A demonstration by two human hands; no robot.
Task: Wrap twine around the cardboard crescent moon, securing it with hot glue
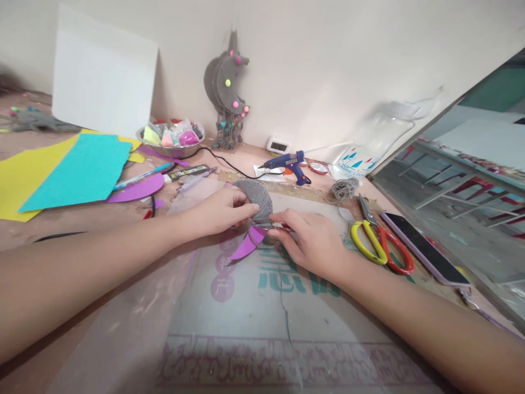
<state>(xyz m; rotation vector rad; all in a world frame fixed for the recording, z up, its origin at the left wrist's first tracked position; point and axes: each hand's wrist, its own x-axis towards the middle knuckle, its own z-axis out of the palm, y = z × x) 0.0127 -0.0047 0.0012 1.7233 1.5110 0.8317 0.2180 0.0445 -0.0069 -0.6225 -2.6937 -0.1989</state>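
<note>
The purple crescent point(248, 246), part-wrapped in grey yarn point(261, 196), sits between the two hands, over a printed board point(246, 317). The left hand point(229, 210) pinches its wrapped upper part with thumb and fingers; the right hand point(305, 235), at its right edge, grips a slim thing point(264, 223) I can't make out. The board lies on a pinkish table point(135, 268) against a pale wall point(287, 82), where a grey moon point(221, 82) hangs or leans; another table point(488, 134) shows off to the right. Near the wall, a metal bowl point(172, 151) holds yellow, peach and pink lumps point(189, 138), and a clear jug point(375, 139) is near a yarn ball point(345, 189).
</note>
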